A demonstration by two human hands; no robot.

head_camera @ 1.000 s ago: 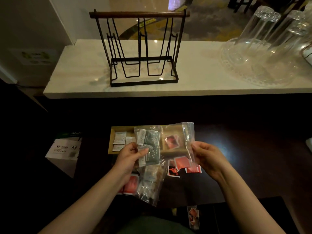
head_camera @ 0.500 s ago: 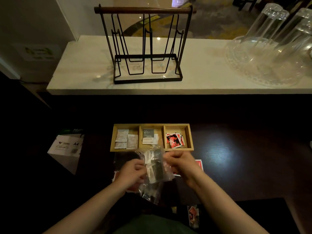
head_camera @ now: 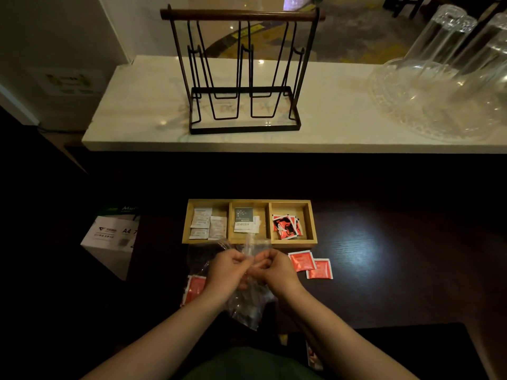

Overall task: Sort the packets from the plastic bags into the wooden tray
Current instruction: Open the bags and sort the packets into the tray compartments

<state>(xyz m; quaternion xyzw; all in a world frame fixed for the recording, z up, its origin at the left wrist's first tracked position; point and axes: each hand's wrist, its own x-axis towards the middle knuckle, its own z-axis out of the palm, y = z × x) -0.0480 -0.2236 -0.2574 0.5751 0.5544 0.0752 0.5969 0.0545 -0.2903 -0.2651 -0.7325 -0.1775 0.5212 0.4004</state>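
Both hands meet just in front of the wooden tray (head_camera: pixel 250 239), pinching the top of a clear plastic bag (head_camera: pixel 248 300) between them. The left hand (head_camera: pixel 227 270) has its fingers curled closed on the left part of the bag's top edge, and the right hand (head_camera: pixel 277 267) is closed on the right part, so the two sets of fingertips almost touch. The bag hangs below the hands and reaches down toward the person's lap, with dark packets dimly visible inside it. The tray sits on the dark table (head_camera: pixel 384 270) and has three compartments. The left one holds several white packets (head_camera: pixel 208 226), the middle one holds a grey packet (head_camera: pixel 244 215) lying on white ones, and the right one holds a loose pile of red and black packets (head_camera: pixel 286 227). Two red packets (head_camera: pixel 311 264) lie flat on the table just to the right of the right hand, overlapping at a corner. Another red packet (head_camera: pixel 195 289) lies to the left, partly under the left wrist, beside more crumpled clear plastic.
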